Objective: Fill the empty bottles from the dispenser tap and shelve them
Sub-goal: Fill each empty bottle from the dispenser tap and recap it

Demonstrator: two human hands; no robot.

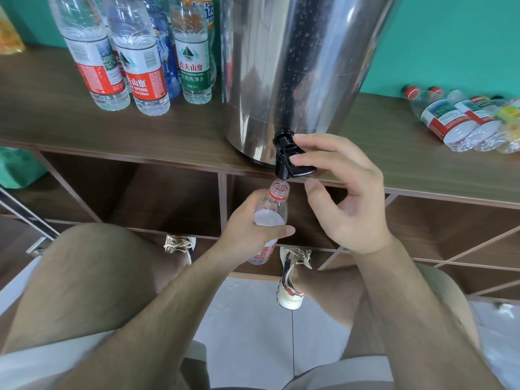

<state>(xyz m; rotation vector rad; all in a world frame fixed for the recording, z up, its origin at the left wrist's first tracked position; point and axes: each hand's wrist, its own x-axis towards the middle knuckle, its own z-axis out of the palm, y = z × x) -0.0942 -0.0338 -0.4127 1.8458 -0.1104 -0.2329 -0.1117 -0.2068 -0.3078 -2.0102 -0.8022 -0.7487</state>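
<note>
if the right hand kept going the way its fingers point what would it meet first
The black tap: the right hand seems to touch it with two fingertips. Just behind stands the steel dispenser, though depth is hard to judge.

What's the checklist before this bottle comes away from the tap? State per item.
1. Mouth of bottle under tap: ok, it sits directly below the spout.
2. Grip of left hand: ok, fingers wrap the bottle's body.
3. Contact of right hand with lever: ok, two fingers rest on it, thumb off.
4. Fill level: cannot tell, the hand covers most of the body.
5. Cap within reach: cannot tell, none in view.
6. Room on shelf top by the upright bottles: ok, bare wood in front of them.
</note>
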